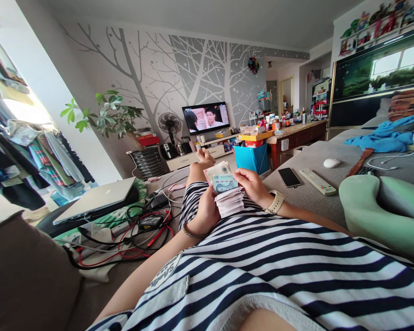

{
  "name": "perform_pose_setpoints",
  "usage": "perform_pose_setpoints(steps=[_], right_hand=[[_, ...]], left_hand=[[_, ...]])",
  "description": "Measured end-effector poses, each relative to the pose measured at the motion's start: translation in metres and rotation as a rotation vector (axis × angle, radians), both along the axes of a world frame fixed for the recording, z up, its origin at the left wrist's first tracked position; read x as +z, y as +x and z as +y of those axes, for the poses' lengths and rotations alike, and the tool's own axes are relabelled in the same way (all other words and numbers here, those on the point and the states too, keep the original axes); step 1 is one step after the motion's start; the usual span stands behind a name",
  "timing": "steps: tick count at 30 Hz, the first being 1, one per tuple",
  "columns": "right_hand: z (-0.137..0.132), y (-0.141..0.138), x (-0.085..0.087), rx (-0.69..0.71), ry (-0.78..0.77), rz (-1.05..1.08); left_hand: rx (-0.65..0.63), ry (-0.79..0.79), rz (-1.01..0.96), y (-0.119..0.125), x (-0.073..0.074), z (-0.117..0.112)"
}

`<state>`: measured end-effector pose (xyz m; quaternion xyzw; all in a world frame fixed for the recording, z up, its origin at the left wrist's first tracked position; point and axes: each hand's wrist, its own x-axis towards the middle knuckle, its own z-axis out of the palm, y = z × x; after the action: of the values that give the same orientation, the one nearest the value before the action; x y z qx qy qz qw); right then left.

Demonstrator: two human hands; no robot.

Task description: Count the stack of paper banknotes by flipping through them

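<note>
A wad of banknotes [225, 185] is held above my lap, its upper notes fanned upward and a bluish one facing me. The lower part of the wad [230, 204] bends over toward me in a layered stack. My left hand [207, 209] is closed around the wad's left side, thumb on the front. On the other side, my right hand [252, 185] pinches the upper right edge of the notes between thumb and fingers. A pale watch [275, 202] is on my right wrist. Part of the notes is hidden behind my left fingers.
To the right on the sofa lie a black phone [290, 177], a remote control [317, 182], a white mouse [331, 163] and a green neck pillow [382, 216]. Tangled cables [141, 230] and a closed laptop [96, 198] are at left. Beyond my feet stands a television [206, 117].
</note>
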<state>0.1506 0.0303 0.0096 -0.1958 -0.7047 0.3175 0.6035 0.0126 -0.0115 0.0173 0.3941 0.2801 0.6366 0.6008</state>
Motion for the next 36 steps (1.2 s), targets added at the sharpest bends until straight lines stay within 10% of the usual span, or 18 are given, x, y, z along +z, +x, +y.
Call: perform_pose_setpoints(steps=[36], right_hand=[[-0.0012, 0.0009, 0.0017, 0.015, 0.025, -0.033]], left_hand=[[-0.049, -0.011, -0.031, -0.0009, 0.0020, 0.0045]])
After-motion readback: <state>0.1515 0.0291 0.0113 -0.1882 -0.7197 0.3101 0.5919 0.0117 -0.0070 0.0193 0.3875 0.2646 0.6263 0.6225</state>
